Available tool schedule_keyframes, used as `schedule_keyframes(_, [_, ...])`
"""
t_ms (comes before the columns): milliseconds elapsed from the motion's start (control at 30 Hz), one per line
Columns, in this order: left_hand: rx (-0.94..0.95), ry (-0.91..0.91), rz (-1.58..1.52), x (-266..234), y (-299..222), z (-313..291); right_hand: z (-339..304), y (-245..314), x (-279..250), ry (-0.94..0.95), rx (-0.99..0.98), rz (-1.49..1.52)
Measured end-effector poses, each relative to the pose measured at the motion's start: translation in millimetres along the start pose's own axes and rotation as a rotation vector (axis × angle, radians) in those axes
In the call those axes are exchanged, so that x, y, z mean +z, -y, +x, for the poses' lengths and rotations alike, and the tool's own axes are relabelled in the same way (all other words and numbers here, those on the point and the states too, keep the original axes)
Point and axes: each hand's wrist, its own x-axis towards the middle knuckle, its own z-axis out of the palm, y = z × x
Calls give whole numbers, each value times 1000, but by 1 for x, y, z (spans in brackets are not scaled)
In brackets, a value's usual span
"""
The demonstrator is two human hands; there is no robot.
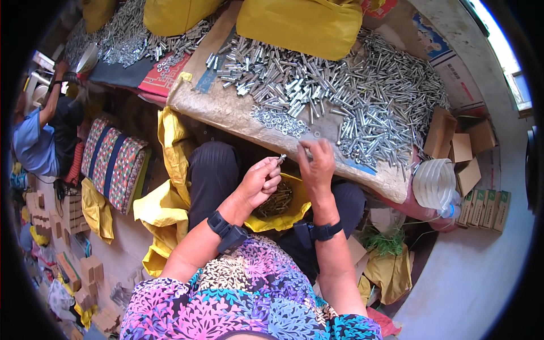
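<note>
Right above the lap, the left hand [263, 182] pinches a small metal fastener [281, 159] between thumb and forefinger, its other fingers curled toward the palm. The right hand [317, 164] is near it, just over the front edge of the table [226, 107], its fingers bent and blurred; I cannot tell whether it grips anything. Below the two hands, a yellow bag [298, 205] gapes open between the person's knees, with a heap of metal pieces [275, 203] inside. On the table, a small cluster of washers [280, 120] lies near the front edge, just beyond the hands. Behind it spreads a big pile of metal sleeves [306, 85], and to the right of the washers, thin bolts [365, 139] lie in a tangle. A full yellow sack [300, 28] rests at the far side. Off to the right are a clear plastic jug [433, 180] and open cardboard boxes [473, 139], while on the far left a co-worker in a blue top [37, 141] sits near a patterned cushion [120, 164]
</note>
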Motion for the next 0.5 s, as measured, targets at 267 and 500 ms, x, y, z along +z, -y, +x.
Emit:
schedule_keyframes(267, [12, -3, -12, 0, -2, -1, 17, -15, 11, 89, 58, -257])
schedule_keyframes(500, [17, -9, 4, 2, 4, -8, 9, -23, 5, 55, -15, -227])
